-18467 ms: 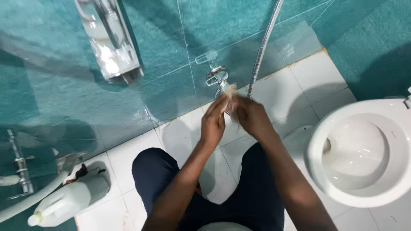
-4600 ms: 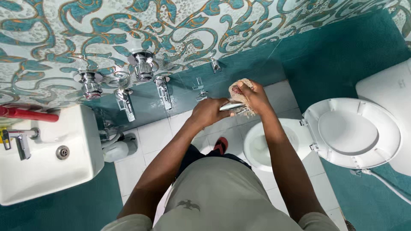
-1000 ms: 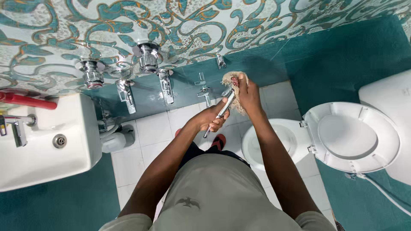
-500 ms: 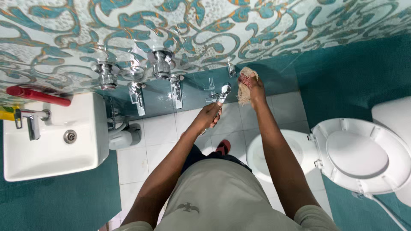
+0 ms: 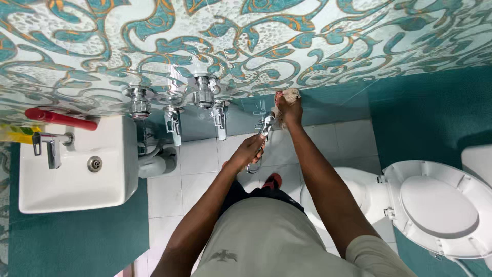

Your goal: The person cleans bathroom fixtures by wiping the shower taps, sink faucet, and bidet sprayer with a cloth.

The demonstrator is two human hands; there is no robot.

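Note:
My left hand (image 5: 249, 152) grips the handle of a chrome hand sprayer (image 5: 262, 134), its head pointing up toward the wall. My right hand (image 5: 290, 111) holds a beige mesh scrubbing cloth (image 5: 290, 94) bunched against the teal wall tile, just right of the sprayer's head and beside a small chrome wall fitting (image 5: 258, 123). Both arms reach forward over my grey shirt.
A white toilet (image 5: 359, 191) with its lid (image 5: 441, 208) raised stands at the right. Chrome taps (image 5: 205, 92) line the patterned wall. A white basin (image 5: 77, 166) with a tap and a red-handled tool (image 5: 59, 119) sits at the left. White floor tiles lie below.
Both hands have risen toward the wall. The right hand has pressed the cloth higher on the tile, and the sprayer head has come up next to it. The view has shifted right.

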